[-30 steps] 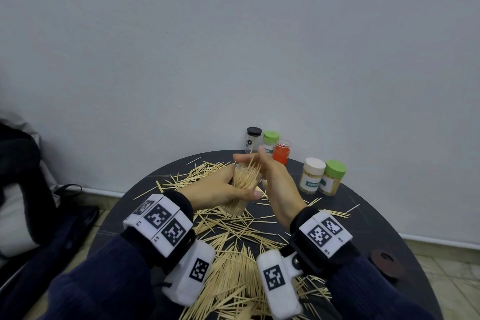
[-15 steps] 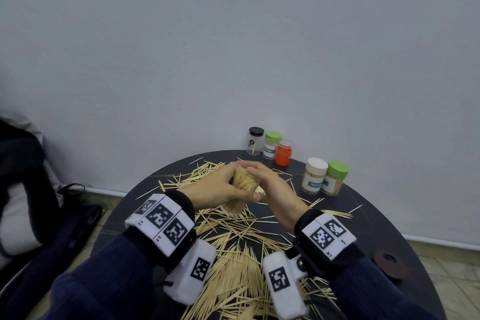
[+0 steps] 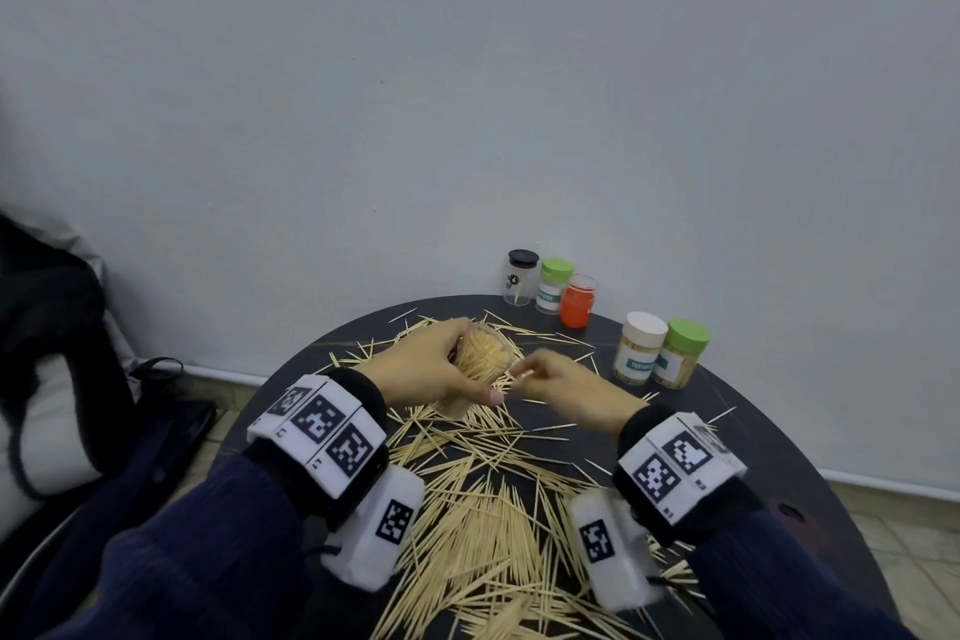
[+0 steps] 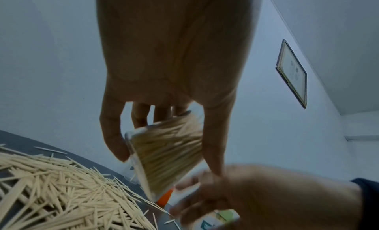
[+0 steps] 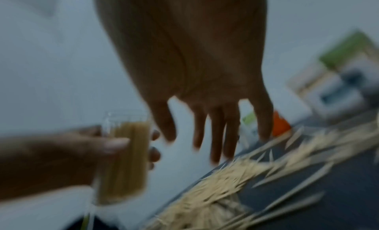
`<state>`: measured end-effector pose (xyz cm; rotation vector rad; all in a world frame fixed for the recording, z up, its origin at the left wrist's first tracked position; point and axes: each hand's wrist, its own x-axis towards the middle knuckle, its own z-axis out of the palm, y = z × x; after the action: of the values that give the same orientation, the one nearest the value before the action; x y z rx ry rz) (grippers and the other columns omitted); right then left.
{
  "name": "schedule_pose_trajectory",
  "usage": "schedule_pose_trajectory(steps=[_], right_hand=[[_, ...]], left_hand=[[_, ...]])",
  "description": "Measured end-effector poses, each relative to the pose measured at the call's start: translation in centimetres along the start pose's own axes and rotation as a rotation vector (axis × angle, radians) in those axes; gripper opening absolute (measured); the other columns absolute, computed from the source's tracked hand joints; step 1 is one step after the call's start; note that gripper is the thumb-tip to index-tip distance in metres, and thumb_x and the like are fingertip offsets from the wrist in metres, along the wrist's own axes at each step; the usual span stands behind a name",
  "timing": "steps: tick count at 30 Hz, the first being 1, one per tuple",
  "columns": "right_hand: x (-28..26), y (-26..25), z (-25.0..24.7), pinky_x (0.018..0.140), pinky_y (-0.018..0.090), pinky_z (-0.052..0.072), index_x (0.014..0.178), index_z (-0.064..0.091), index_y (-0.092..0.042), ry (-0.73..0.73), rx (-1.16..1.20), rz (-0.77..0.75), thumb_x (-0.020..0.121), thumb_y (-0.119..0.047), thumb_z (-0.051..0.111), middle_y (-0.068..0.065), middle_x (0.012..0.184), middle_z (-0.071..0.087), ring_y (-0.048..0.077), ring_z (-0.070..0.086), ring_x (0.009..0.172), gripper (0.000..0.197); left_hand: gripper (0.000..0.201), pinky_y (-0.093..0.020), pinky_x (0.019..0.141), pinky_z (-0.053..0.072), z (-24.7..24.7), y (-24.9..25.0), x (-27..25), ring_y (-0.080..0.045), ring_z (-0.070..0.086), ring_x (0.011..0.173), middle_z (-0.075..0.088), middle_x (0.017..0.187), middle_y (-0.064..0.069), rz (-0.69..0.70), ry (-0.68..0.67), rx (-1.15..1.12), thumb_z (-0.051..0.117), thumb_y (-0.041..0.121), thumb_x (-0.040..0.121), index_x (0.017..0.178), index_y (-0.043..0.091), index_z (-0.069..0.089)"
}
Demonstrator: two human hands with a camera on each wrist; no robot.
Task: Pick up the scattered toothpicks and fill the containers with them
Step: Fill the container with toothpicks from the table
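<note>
Blurred in the right wrist view, the right hand [image 3: 563, 387] hangs loose-fingered, empty, just beside the toothpick-packed clear container [image 3: 480, 364] which the left hand [image 3: 426, 369] grips above the counter [image 3: 810, 457].

Framed picture [image 4: 292, 73], dark bag [image 3: 57, 353].

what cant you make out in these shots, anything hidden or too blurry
- Right hand: head view smears its fingers; the right wrist view shows them extended, but whether they pinch toothpicks is unclear.
- Clear container in the left hand: its base is hidden behind that hand in the head view.
- Label text on the white-lidded jar: too small to read.
- Round dark object on the table's right edge: partly hidden by the right wrist band.
</note>
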<state>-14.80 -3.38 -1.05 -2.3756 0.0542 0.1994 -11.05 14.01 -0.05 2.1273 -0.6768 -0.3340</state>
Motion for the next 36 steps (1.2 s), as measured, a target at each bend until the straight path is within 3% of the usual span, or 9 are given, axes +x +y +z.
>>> schedule_pose_trajectory(steps=[3,5,7,9,11,16,21,29,36], right_hand=[[-0.9,0.3,0.6,0.103,0.032,0.039,0.13,0.046,-0.021,-0.218,-0.444,-0.068,0.085,-0.022,0.066,0.001,0.133,0.05,0.016,0.047,0.121,0.049],[-1.6,-0.3,1.3,0.108,0.033,0.033,0.133,0.044,-0.029,-0.325,-0.527,-0.183,0.08,-0.011,0.069,-0.003,0.14,0.043,0.014,0.038,0.129,0.061],[-2.2,-1.0,2.1,0.116,0.044,0.017,0.136,0.039,-0.033,-0.416,-0.545,-0.248,0.078,-0.001,0.067,-0.005,0.146,0.035,0.014,0.027,0.138,0.071],[-2.9,-1.9,2.8,0.112,0.058,-0.002,0.142,0.031,-0.033,-0.506,-0.628,-0.269,0.078,0.004,0.064,-0.006,0.152,0.024,0.014,0.011,0.144,0.082],[-3.5,-2.6,3.4,0.109,0.063,-0.006,0.147,0.021,-0.032,-0.598,-0.722,-0.286,0.076,0.007,0.064,-0.006,0.156,0.014,0.011,-0.001,0.145,0.091],[-4.3,-2.8,4.7,0.112,0.061,0.002,0.149,0.012,-0.033,-0.672,-0.839,-0.304,0.074,0.004,0.069,0.0,0.152,0.012,0.02,0.006,0.144,0.102],[-4.4,-2.1,5.0,0.117,0.052,0.006,0.141,0.03,-0.03,-0.545,-0.817,-0.348,0.076,-0.004,0.069,0.004,0.141,0.027,0.02,0.021,0.136,0.08],[-3.5,-1.6,4.6,0.104,0.037,0.031,0.124,0.05,-0.017,-0.483,-0.837,-0.435,0.083,-0.015,0.066,0.005,0.125,0.044,0.018,0.038,0.121,0.044],[-2.9,-1.8,4.5,0.092,0.035,0.037,0.118,0.053,-0.01,-0.488,-0.855,-0.416,0.087,-0.019,0.062,0.007,0.121,0.052,0.021,0.046,0.114,0.033]], left_hand=[[0.055,-0.026,0.083,0.048,-0.7,-0.2,-0.3,-0.012,0.058,0.093,0.06,0.097,0.008,-0.015,0.023,0.055,0.081,0.025,0.07,0.116,0.016,0.052],[0.059,-0.027,0.086,0.048,-1.1,-0.3,-0.6,-0.011,0.057,0.094,0.058,0.096,0.01,-0.023,0.034,0.059,0.082,0.026,0.07,0.119,0.016,0.051],[0.061,-0.028,0.089,0.048,-1.4,-0.3,-0.8,-0.012,0.057,0.098,0.057,0.098,0.01,-0.026,0.04,0.046,0.081,0.025,0.07,0.121,0.017,0.049],[0.062,-0.029,0.091,0.048,-1.6,-0.3,-1.1,-0.013,0.057,0.101,0.058,0.102,0.007,-0.021,0.039,0.03,0.081,0.024,0.07,0.122,0.018,0.049],[0.061,-0.029,0.091,0.048,-1.9,-0.5,-1.4,-0.014,0.058,0.101,0.06,0.105,0.005,-0.017,0.039,0.022,0.081,0.024,0.07,0.121,0.017,0.05],[0.06,-0.03,0.087,0.05,-2.4,-1.1,-1.9,-0.014,0.058,0.096,0.06,0.097,0.007,-0.028,0.047,0.022,0.083,0.025,0.067,0.118,0.018,0.052],[0.054,-0.02,0.072,0.044,-2.7,-1.1,-2.3,-0.005,0.054,0.082,0.057,0.088,0.011,-0.024,0.055,0.039,0.082,0.023,0.069,0.113,0.018,0.052],[0.059,-0.03,0.086,0.048,-2.6,-1.1,-2.2,-0.014,0.057,0.093,0.058,0.092,0.008,-0.037,0.041,0.041,0.081,0.023,0.069,0.119,0.014,0.051],[0.061,-0.04,0.092,0.05,-2.3,-1.0,-2.0,-0.022,0.059,0.102,0.062,0.104,-0.003,-0.035,0.034,0.068,0.083,0.026,0.068,0.118,0.011,0.053]])
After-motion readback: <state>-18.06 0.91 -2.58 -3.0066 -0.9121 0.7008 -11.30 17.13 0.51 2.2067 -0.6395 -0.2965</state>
